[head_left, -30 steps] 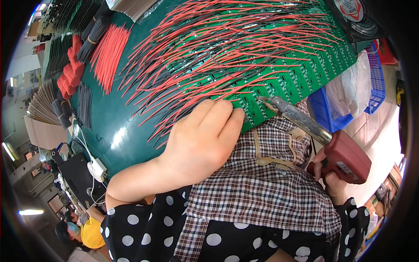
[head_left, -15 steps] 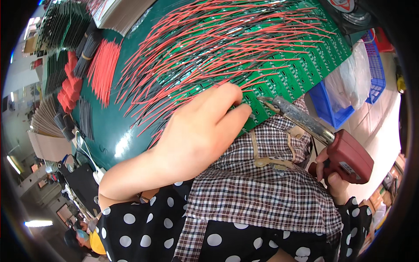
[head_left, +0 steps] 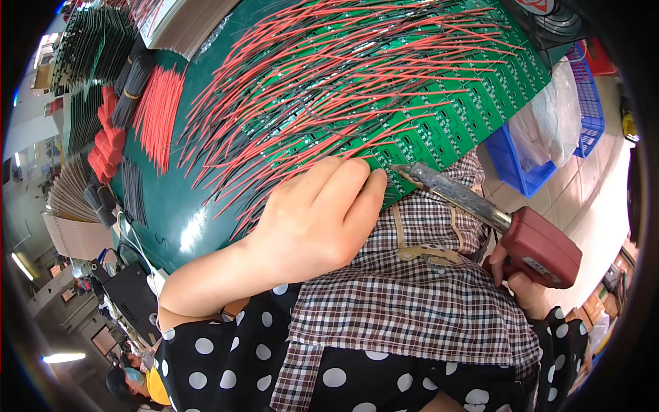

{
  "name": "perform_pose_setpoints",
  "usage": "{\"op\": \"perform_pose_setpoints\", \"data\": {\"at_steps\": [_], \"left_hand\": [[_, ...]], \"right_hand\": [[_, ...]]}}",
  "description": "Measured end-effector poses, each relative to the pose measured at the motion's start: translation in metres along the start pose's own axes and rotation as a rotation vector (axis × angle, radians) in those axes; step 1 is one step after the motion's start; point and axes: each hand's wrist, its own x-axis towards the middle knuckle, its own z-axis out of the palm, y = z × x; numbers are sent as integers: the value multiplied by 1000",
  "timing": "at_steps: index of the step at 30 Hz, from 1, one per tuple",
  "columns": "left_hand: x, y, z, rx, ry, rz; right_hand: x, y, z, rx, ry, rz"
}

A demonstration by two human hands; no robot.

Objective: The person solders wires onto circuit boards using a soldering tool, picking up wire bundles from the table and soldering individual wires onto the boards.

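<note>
Left hand (head_left: 316,220): I've got it lying knuckles-up on the near edge of the green circuit board panel (head_left: 439,130), fingertips (head_left: 364,180) pressing down among the wire ends. Grip is narrow, fingers curled close together; whether a wire is pinched under them I cannot tell.

Right hand (head_left: 518,278): wrapped tight around the red handle of the soldering iron (head_left: 494,220), grip holding it firmly, barrel angled up toward the board.

Iron tip (head_left: 401,168): right at the board's near edge, just beside my left fingertips.

Board panel: lies on the dark green tabletop (head_left: 171,213), covered in red and black lead wires (head_left: 329,75) fanning away from me.

Spare wires: bundles of red wire (head_left: 154,117) and black ones farther left on the tabletop.

Below: checked apron (head_left: 412,302) over a polka-dot sleeve; blue crate (head_left: 522,165) off the tabletop's right edge.

Risk, burn: the tip sits so close to my fingers that a small slip could touch skin.

Risk, melted insulation: the barrel could brush neighbouring leads, they crowd so thickly.

Risk, bad joint: if my left hand shifts, the wire may lift.
</note>
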Motion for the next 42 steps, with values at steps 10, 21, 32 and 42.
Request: {"op": "perform_pose_setpoints", "data": {"at_steps": [10,21,32,42], "left_hand": [[3,6,-5,20,-116,-41],[4,8,-7,47,-162,-35],[4,3,-3,110,-78,70],[7,7,-13,19,-188,-74]], "right_hand": [[-2,34,-32,-168,-52,-174],[-3,17,-19,166,-28,-54],[-3,15,-13,13,-9,-82],[4,11,-4,55,80,-211]]}}
